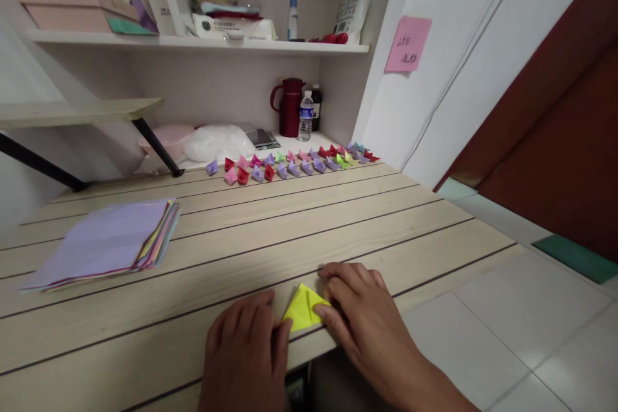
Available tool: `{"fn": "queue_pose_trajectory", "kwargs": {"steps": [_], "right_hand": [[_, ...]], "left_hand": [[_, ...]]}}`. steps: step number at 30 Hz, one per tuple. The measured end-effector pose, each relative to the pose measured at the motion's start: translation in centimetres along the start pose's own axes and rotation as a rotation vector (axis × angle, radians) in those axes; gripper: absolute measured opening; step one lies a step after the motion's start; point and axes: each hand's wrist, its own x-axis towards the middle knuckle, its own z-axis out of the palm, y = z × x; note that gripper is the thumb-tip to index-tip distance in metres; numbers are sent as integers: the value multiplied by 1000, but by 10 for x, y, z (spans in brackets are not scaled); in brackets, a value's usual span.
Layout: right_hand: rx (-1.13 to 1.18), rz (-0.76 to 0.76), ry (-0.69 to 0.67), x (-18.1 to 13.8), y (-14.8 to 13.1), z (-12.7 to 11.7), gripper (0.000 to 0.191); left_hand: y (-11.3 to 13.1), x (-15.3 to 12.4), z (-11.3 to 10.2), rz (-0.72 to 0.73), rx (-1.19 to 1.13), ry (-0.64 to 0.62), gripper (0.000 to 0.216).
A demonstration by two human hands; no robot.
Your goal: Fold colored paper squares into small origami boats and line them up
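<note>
The left hand [244, 341] rests near the front edge of the slatted wooden table [338, 219], fingers bent, its thumb against the left corner of a small folded yellow paper [303, 309]. The right hand [364, 309] lies at the paper's other side, its thumb pressed on the right part and its fingers curled beyond; whether either hand pinches the sheet from beneath or only holds it down, I cannot tell. The yellow paper sits between the two hands, roughly triangular, one point directed away from them, with a crease near the right thumb. Ahead and to the left of the left hand lies a stack of coloured sheets [101, 232], a lilac one on top. Well beyond both hands, two uneven rows of small folded paper pieces [306, 168] run along the far side of the table, in purple, pink, red and green. Behind those rows stand a dark red jug [291, 109], a clear water bottle [306, 117] and a dark bottle [316, 106], with a white plastic bag [219, 143] farther left. Above these, a white shelf [193, 43] carries a blue-capped bottle [293, 19]. Far ahead, right of the right hand, a pink note [408, 45] is stuck to the wall.
</note>
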Motion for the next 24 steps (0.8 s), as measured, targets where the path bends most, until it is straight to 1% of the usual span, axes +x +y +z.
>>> {"fn": "queue_pose_trajectory", "kwargs": {"steps": [3,5,6,8,9,11,13,14,15,16,19,22,24], "right_hand": [[-60,20,39,2,0,4,7],[-106,32,61,2,1,6,2],[-121,35,64,2,1,6,6],[-132,31,55,3,2,5,24],[-132,26,45,4,2,4,33],[-130,17,24,6,1,3,45],[-133,6,13,8,0,1,44],[-136,2,10,10,-1,0,42],[-139,-3,7,11,-2,0,39],[-140,-5,2,11,-2,-1,37],[-123,-8,-12,9,-1,-4,29],[-94,-9,28,-3,8,-6,27],[-102,-2,97,-15,16,-7,35]], "left_hand": [[1,0,2,-10,6,13,16],[1,0,2,-11,0,7,18],[1,-1,1,-18,-2,-1,18],[3,-1,-1,-51,7,-10,16],[5,-1,-2,-60,23,9,15],[11,0,-5,-58,83,104,18],[19,-1,-5,-25,147,213,31],[24,-2,-4,1,160,237,39],[28,-4,-2,34,155,231,45],[32,-7,1,80,132,198,47],[39,-16,13,205,89,89,44],[39,-23,21,235,132,50,47],[39,-25,23,230,150,36,49]]}}
